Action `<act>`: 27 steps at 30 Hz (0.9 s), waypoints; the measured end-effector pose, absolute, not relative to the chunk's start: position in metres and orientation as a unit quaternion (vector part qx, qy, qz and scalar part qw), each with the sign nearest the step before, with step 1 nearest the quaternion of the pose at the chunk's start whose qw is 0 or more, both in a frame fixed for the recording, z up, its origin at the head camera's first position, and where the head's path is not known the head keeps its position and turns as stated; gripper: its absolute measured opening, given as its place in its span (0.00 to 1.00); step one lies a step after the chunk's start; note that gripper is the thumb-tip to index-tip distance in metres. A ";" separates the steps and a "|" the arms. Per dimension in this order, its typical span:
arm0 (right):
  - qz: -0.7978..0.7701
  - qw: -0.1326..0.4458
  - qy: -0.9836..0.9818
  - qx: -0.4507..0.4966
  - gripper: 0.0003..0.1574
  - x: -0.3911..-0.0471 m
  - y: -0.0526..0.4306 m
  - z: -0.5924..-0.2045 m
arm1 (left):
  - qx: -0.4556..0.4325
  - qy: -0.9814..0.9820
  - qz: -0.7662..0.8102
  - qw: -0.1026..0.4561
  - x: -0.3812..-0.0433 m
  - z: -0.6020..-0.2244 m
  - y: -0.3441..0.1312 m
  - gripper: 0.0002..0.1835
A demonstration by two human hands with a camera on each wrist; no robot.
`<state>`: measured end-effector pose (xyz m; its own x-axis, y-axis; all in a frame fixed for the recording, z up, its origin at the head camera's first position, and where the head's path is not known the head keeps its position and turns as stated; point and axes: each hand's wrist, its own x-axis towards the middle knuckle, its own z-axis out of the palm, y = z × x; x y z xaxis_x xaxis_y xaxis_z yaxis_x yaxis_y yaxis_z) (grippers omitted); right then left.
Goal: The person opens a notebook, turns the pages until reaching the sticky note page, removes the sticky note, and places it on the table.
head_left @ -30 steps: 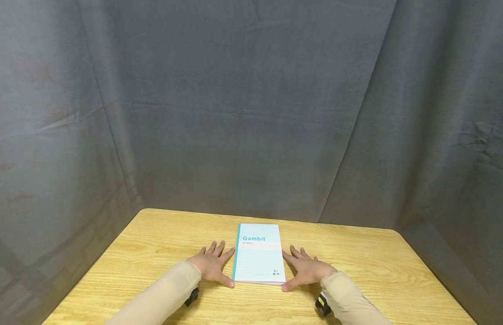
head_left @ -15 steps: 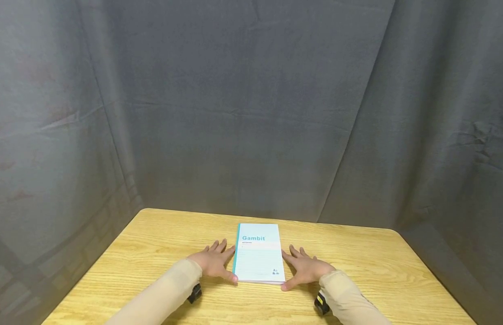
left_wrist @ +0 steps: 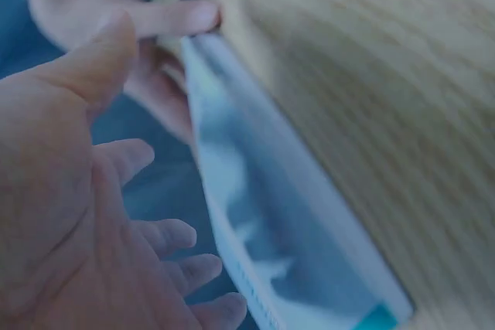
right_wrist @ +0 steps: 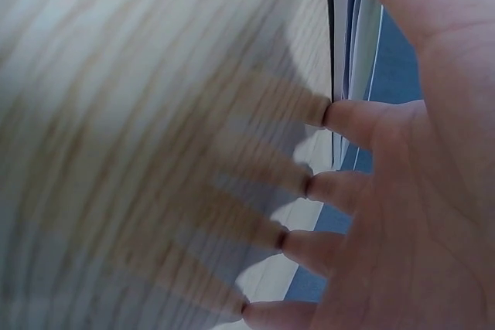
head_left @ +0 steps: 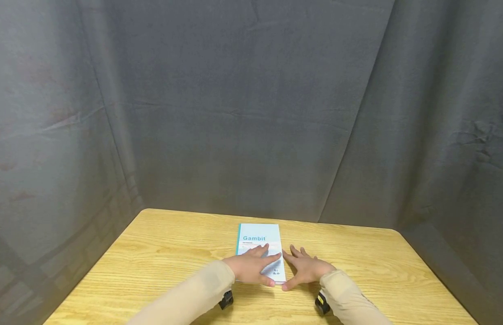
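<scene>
A pale blue notebook (head_left: 258,236) with "Gambit" printed on its cover lies shut on the wooden table (head_left: 170,253), with its spine to the left. My left hand (head_left: 253,268) lies across the near half of the cover with its fingers straight. My right hand (head_left: 306,267) rests flat on the table against the notebook's right edge, its thumb at the near right corner. In the left wrist view my left hand (left_wrist: 69,222) hovers close over the notebook (left_wrist: 263,222), blurred. In the right wrist view the straight fingers (right_wrist: 340,191) of my right hand touch the table beside the notebook's page edge (right_wrist: 360,44).
Grey cloth (head_left: 251,113) hangs behind and to both sides of the table. Bare wood stretches left and right of the notebook. The table's rounded far corners (head_left: 391,232) meet the cloth.
My left hand has moved right from the table beside the spine onto the notebook's cover. The right hand and the notebook have stayed where they were.
</scene>
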<state>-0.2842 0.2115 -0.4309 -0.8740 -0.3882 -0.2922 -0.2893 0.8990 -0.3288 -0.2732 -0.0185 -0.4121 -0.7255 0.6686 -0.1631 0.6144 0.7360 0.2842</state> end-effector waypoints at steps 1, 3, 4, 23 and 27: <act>-0.138 0.178 0.958 -0.176 0.69 -0.284 0.212 -0.431 | 0.348 0.923 0.095 0.133 -0.273 -0.414 -0.015 0.41; -0.136 0.178 0.958 -0.177 0.70 -0.284 0.212 -0.432 | 0.349 0.924 0.075 0.139 -0.273 -0.418 -0.010 0.41; -0.137 0.178 0.958 -0.177 0.70 -0.284 0.212 -0.432 | 0.349 0.924 0.069 0.143 -0.272 -0.419 -0.008 0.41; -0.134 0.173 0.958 -0.184 0.68 -0.284 0.212 -0.430 | 0.356 0.929 -0.056 0.085 -0.278 -0.422 0.013 0.33; -0.136 0.177 0.958 -0.181 0.68 -0.284 0.211 -0.430 | 0.358 0.929 -0.041 0.084 -0.279 -0.422 0.013 0.32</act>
<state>-0.2841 0.2113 -0.4301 -0.8717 -0.3950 -0.2902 -0.2988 0.8975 -0.3243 -0.2786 0.0128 -0.4219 -0.7303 0.6577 -0.1845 0.6714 0.7410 -0.0160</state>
